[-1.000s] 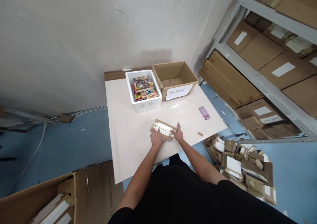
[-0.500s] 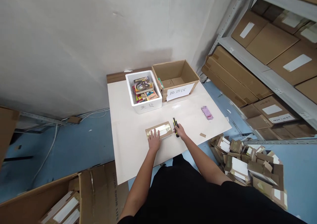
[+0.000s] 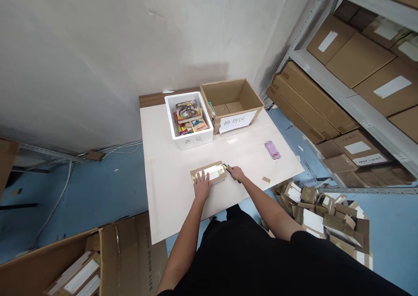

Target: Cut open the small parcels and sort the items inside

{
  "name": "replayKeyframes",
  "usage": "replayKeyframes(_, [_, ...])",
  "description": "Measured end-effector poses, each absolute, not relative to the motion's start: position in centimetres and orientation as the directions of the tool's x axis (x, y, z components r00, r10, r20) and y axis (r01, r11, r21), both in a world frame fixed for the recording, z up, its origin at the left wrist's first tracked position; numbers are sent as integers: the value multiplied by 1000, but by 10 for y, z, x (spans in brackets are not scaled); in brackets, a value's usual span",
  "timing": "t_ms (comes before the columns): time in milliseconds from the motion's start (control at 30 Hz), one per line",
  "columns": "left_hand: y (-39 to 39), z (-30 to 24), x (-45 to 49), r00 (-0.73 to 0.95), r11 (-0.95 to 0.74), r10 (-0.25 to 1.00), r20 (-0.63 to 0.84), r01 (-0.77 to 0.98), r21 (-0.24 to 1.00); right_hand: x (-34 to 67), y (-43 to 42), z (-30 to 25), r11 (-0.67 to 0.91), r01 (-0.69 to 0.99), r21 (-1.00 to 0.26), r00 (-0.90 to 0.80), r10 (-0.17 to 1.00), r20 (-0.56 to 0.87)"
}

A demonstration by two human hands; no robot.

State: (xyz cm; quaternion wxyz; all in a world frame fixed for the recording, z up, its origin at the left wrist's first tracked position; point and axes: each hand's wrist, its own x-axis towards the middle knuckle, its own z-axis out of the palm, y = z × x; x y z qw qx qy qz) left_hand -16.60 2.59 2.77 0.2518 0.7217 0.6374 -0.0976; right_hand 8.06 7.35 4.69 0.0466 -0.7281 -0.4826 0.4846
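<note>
A small taped cardboard box (image 3: 214, 171) with a white label lies near the front of the white-topped table (image 3: 170, 191). My left hand (image 3: 202, 186) rests on its left part with the fingers spread. At the box's right end, my right hand (image 3: 235, 173) is closed around a black and yellow utility knife (image 3: 228, 168). The knife's front points left at the box's right edge; whether the blade touches the tape is too small to tell.
Behind stand a white foam box (image 3: 192, 142) holding several books and an open cardboard box (image 3: 237, 121) with a paper sign. A pixelated purple item (image 3: 272, 150) and a cardboard scrap (image 3: 266, 179) lie to the right. Shelves (image 3: 346, 91) and discarded boxes (image 3: 313, 219) flank the table.
My right hand has turned the utility knife from upright to slanting left and brought it to the box's right end. My left hand stays on the box.
</note>
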Motion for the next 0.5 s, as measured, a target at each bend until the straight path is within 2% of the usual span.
replayKeyframes(200, [21, 25, -161, 146, -29, 885, -443, 965, 259, 91, 60, 49, -448, 766, -461, 44, 752, -658])
replayKeyframes(367, [17, 27, -160, 154, -64, 897, -413, 972, 225, 99, 42, 50, -359, 842, -403, 18, 765, -644])
replayKeyframes(500, [21, 31, -162, 157, -71, 896, -416, 974, 214, 109, 26, 46, -389, 829, -402, 44, 762, -646])
